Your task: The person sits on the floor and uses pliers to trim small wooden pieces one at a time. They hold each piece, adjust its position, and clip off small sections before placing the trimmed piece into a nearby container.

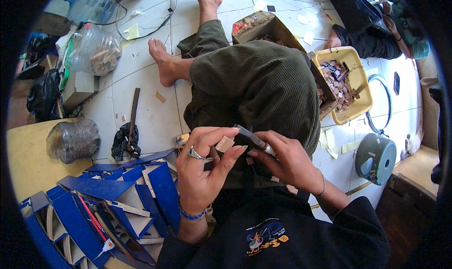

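Above my lap, my left hand [200, 167] pinches a small flat tan piece [224, 144], perhaps wood or cardboard, between thumb and fingers. My right hand [292, 160] grips a knife [249, 135] with a dark grey blade and a pale, wrapped-looking handle. The blade points up and left, and its tip is beside my left fingertips. Whether the blade touches the tan piece I cannot tell. A few more small tan pieces [275, 179] lie on my dark clothing below the right hand.
Blue-covered boxy frames [162, 186] are heaped at lower left. A wooden box [254, 26] and a yellow basin [362, 99] of small pieces stand beyond my leg. A grey-green roll [375, 158] sits at right, a dark stick [134, 106] at left. Another person [405, 28] sits at upper right.
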Demonstrator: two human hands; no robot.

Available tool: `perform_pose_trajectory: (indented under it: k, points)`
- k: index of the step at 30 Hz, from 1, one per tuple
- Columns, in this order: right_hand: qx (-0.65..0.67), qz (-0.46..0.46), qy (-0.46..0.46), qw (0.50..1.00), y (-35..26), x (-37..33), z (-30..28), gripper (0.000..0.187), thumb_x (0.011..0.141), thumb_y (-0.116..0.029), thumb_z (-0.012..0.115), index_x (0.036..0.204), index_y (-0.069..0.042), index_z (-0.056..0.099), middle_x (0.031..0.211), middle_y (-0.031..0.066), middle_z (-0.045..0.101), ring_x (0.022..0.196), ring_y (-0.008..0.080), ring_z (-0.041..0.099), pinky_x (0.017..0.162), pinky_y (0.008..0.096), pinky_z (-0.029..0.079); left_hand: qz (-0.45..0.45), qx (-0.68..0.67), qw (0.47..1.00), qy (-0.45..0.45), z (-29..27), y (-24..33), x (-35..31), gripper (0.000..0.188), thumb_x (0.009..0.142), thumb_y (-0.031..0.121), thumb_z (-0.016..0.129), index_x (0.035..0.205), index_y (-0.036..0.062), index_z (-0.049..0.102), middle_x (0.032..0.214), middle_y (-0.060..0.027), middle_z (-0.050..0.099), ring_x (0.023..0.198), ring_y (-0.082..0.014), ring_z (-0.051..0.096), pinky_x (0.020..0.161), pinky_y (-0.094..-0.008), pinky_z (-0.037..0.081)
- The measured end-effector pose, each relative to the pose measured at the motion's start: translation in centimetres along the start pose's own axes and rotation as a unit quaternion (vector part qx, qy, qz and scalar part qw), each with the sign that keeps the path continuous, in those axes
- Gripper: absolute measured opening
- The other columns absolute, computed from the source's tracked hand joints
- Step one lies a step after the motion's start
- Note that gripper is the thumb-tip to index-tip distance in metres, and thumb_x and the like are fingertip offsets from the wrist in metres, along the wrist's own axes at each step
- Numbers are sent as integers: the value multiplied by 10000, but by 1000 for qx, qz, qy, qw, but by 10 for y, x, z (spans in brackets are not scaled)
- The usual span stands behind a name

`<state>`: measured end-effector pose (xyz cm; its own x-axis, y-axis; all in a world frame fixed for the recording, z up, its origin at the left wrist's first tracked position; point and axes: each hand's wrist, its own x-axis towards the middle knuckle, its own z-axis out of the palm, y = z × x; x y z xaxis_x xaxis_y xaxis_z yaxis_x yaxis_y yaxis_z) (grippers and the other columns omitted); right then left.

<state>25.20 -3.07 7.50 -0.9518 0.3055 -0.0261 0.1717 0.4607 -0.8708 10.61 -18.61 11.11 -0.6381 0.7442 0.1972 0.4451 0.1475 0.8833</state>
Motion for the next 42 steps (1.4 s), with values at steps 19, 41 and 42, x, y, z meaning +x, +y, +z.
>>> perform_pose_trajectory:
  k: [19,41,42]
  points:
    - [-30,-16,35,999,0,-9,3,376,924,-144,749,1251,-42,594,990,155,688,874,368,702,729,439,552,-31,-20,998,56,12,13,-3,291,912,73,793,1188,62,700,998,-54,746,773,-94,665,568,-228,443]
    - [291,78,-192,934,-6,-18,-19,266,1036,-250,658,1121,-11,579,823,133,708,759,273,720,666,369,520,-28,-59,997,-42,-6,5,7,285,854,66,832,1116,64,721,985,-49,719,743,-69,645,541,-210,419]
    - [266,66,-173,946,-6,-17,-16,266,1031,-245,663,1130,-13,581,842,141,707,771,274,720,670,372,518,-17,-79,996,-41,-6,3,7,284,847,55,835,1111,68,729,981,-49,723,751,-73,653,544,-211,421]
